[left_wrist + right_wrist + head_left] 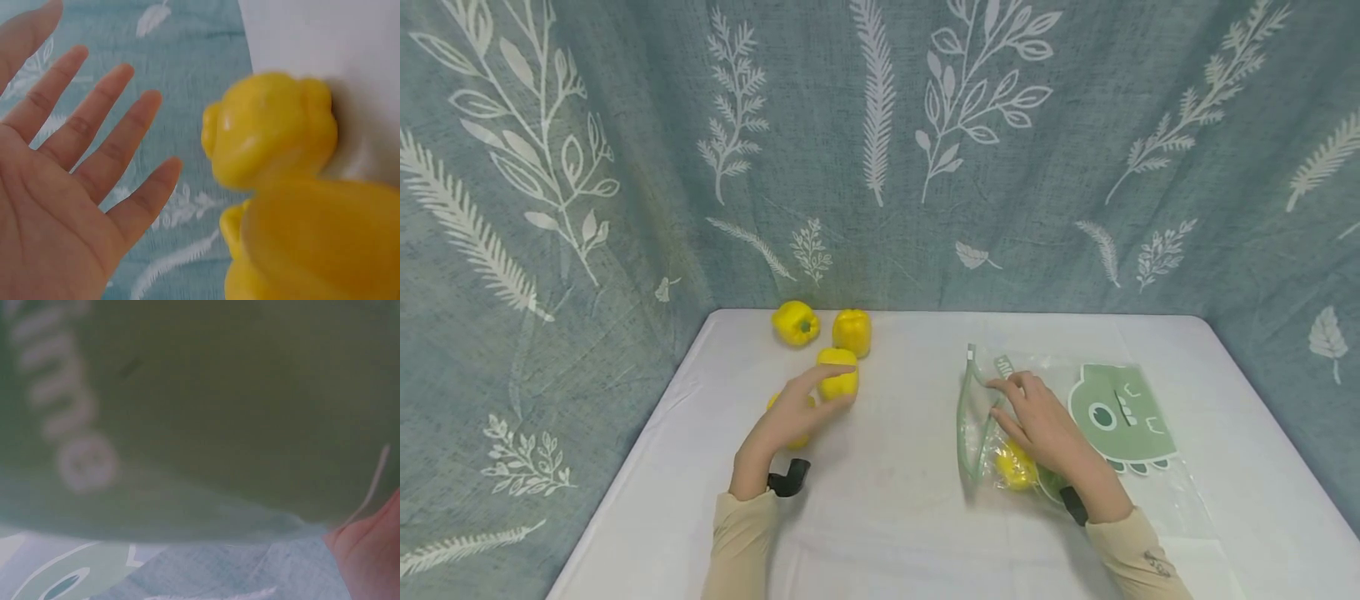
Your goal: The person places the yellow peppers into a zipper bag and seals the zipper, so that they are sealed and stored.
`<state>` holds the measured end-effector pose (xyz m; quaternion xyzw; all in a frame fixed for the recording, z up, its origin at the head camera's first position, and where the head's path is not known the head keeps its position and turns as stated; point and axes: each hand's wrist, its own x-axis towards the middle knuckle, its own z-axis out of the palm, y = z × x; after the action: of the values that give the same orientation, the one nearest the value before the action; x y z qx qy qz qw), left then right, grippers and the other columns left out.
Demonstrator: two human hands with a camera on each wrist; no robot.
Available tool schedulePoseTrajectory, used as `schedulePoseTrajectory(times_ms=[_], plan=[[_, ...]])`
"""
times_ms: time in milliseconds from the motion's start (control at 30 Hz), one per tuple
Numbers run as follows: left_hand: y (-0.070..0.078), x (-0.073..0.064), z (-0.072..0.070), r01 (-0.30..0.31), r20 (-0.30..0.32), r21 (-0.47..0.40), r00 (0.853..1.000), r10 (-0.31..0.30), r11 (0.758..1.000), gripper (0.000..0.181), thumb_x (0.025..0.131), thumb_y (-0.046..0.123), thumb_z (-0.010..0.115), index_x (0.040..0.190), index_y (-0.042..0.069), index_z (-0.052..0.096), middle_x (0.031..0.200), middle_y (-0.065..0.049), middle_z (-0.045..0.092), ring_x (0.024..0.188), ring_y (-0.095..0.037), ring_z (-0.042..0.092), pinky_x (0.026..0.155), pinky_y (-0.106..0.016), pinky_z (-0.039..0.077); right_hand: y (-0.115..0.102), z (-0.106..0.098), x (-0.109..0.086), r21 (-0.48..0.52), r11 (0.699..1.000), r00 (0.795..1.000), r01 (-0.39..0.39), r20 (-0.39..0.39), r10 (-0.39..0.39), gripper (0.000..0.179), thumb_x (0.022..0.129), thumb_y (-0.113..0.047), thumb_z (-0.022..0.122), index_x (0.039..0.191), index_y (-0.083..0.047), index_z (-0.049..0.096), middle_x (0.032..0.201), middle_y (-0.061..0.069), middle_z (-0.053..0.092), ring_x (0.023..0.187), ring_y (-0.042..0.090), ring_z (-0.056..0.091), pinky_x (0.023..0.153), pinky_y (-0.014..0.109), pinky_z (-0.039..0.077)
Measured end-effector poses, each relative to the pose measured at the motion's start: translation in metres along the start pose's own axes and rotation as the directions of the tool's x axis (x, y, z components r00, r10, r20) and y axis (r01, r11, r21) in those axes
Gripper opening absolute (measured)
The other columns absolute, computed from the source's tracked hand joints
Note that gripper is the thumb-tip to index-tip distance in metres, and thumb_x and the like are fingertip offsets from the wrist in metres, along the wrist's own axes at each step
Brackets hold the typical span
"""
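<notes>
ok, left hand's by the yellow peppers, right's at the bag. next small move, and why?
Probably close the left hand on the yellow pepper by its fingertips: the head view shows it within reach, and the left wrist view shows the palm open and bare. The right hand is at the open mouth of the bag, so the pepper likely goes there.

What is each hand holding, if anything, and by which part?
The left hand holds nothing; it is open near the yellow peppers. The right hand is at the green rim of the bag; whether it pinches there cannot be told.
</notes>
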<state>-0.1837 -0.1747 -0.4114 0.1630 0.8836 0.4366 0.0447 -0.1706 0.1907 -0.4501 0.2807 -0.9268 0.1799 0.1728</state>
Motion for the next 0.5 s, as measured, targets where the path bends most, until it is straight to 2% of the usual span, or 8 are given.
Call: schedulePoseTrajectory(times_ms=[133, 333, 500], plan=[[-0.010, -0.003, -0.009, 0.039, -0.027, -0.016, 0.999, -0.039, 0.999, 0.047, 0.086, 0.033, 0.065, 0.130, 0.023, 0.052, 0.139, -0.002, 0.046, 0.131, -0.027, 0.038, 0.103, -0.055, 0.034, 0.000, -0.001, 0.000, 0.001, 1.000, 1.000, 0.002, 0.001, -0.002, 0.038, 0.090, -0.026, 0.059, 0.125, -0.014, 0.050, 0.103, 0.009, 0.049, 0.088, 0.022, 0.048, 0.073, 0.036, 0.043], [-0.029, -0.006, -0.019, 0.027, -0.031, -0.045, 0.999, -0.029, 0.999, 0.048, 0.086, 0.031, 0.065, 0.130, 0.020, 0.051, 0.138, -0.002, 0.046, 0.131, -0.028, 0.037, 0.105, -0.053, 0.033, 0.000, -0.001, 0.000, -0.002, 1.000, 1.000, 0.003, 0.004, -0.003, 0.038, 0.091, -0.026, 0.058, 0.125, -0.013, 0.050, 0.102, 0.008, 0.049, 0.087, 0.020, 0.048, 0.072, 0.035, 0.043], [-0.038, -0.010, -0.025, 0.041, -0.060, -0.017, 0.997, -0.042, 0.999, 0.050, 0.087, 0.035, 0.064, 0.131, 0.019, 0.050, 0.137, -0.003, 0.047, 0.133, -0.027, 0.034, 0.108, -0.055, 0.026, -0.001, -0.002, 0.000, -0.003, 1.000, 1.000, 0.001, 0.006, -0.001, 0.038, 0.091, -0.027, 0.058, 0.125, -0.013, 0.050, 0.102, 0.007, 0.048, 0.086, 0.019, 0.047, 0.071, 0.034, 0.042]])
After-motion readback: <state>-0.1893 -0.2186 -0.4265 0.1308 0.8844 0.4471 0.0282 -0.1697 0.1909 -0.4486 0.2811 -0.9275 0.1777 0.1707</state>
